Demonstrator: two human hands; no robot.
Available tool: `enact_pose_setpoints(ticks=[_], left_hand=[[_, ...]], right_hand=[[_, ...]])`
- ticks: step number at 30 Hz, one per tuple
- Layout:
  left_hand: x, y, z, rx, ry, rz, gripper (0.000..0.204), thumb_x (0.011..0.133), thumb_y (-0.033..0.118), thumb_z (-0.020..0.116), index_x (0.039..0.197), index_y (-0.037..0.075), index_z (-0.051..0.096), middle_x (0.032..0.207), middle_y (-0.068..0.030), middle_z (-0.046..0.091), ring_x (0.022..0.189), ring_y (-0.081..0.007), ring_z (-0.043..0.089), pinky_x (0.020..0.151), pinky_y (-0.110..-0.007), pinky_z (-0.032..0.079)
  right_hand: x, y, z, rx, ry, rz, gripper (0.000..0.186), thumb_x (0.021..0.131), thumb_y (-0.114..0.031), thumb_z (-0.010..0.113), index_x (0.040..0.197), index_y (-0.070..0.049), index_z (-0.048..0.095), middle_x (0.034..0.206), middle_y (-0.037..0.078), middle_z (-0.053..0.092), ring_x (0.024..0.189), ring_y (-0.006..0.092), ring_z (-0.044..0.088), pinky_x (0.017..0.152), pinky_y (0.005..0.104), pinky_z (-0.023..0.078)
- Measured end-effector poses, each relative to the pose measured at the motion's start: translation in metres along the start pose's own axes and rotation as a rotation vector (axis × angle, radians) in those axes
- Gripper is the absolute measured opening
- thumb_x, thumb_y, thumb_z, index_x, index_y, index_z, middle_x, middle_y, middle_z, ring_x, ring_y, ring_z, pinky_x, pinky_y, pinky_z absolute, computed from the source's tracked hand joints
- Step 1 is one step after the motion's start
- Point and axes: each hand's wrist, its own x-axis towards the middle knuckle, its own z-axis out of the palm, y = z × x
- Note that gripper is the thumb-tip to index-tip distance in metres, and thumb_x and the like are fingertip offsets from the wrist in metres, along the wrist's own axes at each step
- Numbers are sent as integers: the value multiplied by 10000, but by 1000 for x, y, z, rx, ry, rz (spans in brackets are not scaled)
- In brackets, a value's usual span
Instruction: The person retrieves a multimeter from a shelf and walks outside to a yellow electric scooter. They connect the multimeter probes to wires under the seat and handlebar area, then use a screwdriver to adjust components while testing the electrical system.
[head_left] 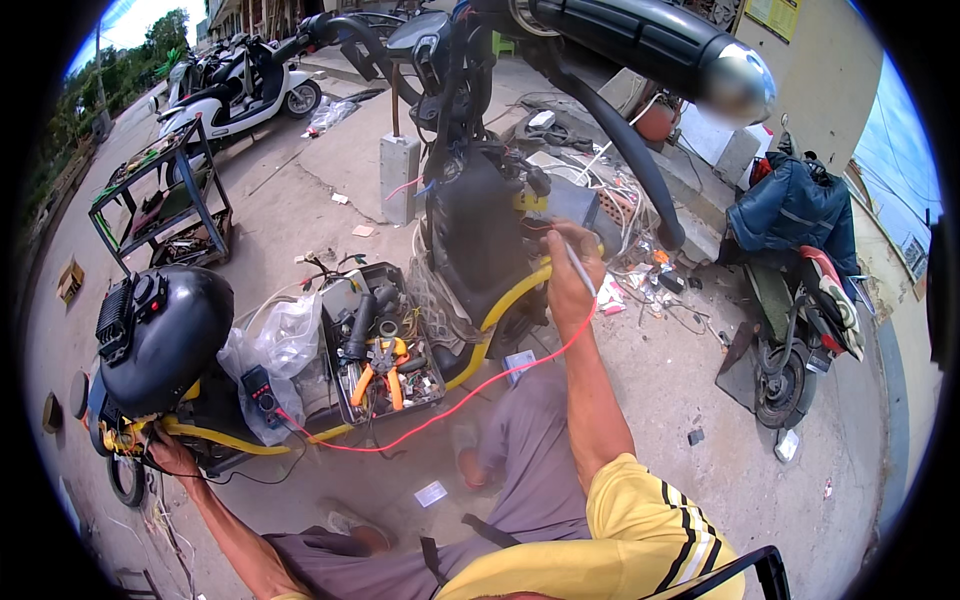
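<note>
My right hand is raised to the middle of a stripped scooter with a yellow frame. It holds a thin probe whose red lead runs down to a multimeter lying on a plastic bag. My left hand grips the yellow frame tube and a bundle of wires at the scooter's rear end, under a black body shell.
A black tray of tools with orange-handled pliers rests on the scooter's footboard. A metal tool cart stands at the left, white scooters behind it. A parked motorbike stands at the right. Loose wires and scraps litter the concrete floor.
</note>
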Motion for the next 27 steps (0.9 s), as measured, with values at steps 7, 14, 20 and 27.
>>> enact_pose_setpoints(ticks=[7,14,20,27], left_hand=[[0,1,-2,-14,-10,25,349,1101,212,519,1270,-73,632,1202,-254,683,1094,-414,634,980,-439,472],[1,4,-3,3,-33,29,369,1100,237,523,1265,-73,637,1204,-251,683,1098,-411,635,976,-443,472],[1,3,-3,33,-15,-7,383,1095,262,538,1259,-69,637,1194,-252,683,1089,-421,635,964,-448,472],[23,-34,-17,319,24,98,368,1100,248,524,1292,-52,616,1204,-261,678,1084,-430,638,941,-464,479]], right_hand=[[3,3,-6,35,86,83,124,1015,-56,672,1117,14,661,1124,91,707,940,140,686,836,290,569],[0,0,-7,-12,71,54,121,1013,-60,676,1103,19,662,1058,79,710,903,132,688,816,283,562],[0,0,-8,-5,42,37,137,1002,-85,699,1111,-7,669,1012,69,715,890,139,700,804,278,547],[2,-3,-9,13,69,120,159,1004,-101,697,1123,3,683,1078,87,728,935,144,698,831,288,546]])
